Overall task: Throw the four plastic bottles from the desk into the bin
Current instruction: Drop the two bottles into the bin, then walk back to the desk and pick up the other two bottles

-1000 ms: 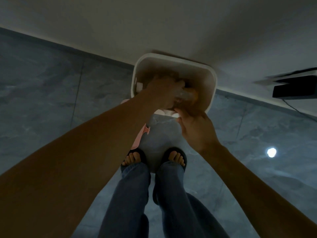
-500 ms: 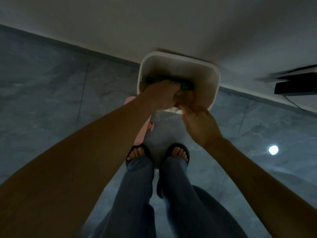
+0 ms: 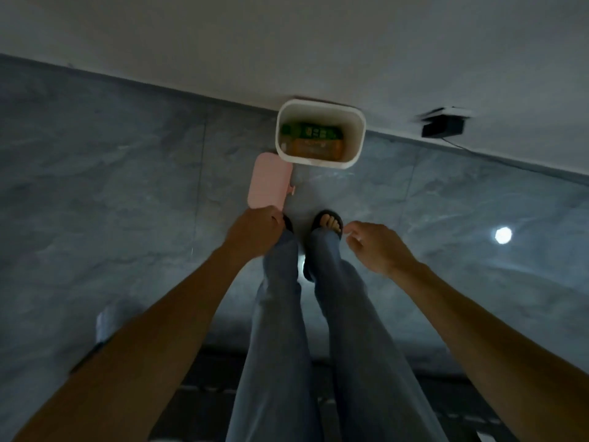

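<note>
A white bin (image 3: 359,135) stands on the floor against the wall, straight ahead of my feet. Inside it lie a green-labelled plastic bottle (image 3: 314,132) and, in front of that, an orange-labelled plastic bottle (image 3: 310,148). Any other bottles in the bin are hidden in the dim light. My left hand (image 3: 255,232) hangs above my left foot, fingers curled, with nothing visible in it. My right hand (image 3: 374,247) hangs to the right of my right foot, fingers apart and holding nothing. Both hands are well short of the bin.
The bin's pink lid (image 3: 269,180) sits on the grey tiled floor to the left of the bin. A black box with a cable (image 3: 443,127) is fixed to the wall at the right. My sandalled right foot (image 3: 328,223) stands just before the bin.
Both hands were down in the bin's mouth on a bottle. They have let go and pulled back toward me, and the view has risen away from the bin.
</note>
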The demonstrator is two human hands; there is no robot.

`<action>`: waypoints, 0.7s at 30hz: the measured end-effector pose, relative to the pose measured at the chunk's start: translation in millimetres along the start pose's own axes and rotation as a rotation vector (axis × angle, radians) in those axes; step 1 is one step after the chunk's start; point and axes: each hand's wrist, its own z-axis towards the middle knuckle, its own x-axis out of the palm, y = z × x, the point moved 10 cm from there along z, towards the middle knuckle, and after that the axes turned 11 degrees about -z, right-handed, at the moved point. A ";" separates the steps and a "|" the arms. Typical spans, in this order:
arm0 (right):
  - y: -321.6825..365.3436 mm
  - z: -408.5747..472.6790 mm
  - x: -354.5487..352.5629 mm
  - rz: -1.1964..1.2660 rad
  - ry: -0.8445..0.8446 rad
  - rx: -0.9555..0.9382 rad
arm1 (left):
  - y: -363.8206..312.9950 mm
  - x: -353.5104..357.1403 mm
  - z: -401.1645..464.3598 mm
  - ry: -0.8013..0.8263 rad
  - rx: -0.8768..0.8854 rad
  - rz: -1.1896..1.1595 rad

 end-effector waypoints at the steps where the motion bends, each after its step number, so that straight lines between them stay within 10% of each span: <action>1: 0.8 -24.2 -1.4 0.015 0.046 0.015 | -1.9 -0.5 -25.7 0.012 -0.006 -0.005; 21: -8.7 -278.4 -70.8 -0.112 0.202 0.092 | 9.9 -25.9 -326.1 -0.147 -0.357 -0.218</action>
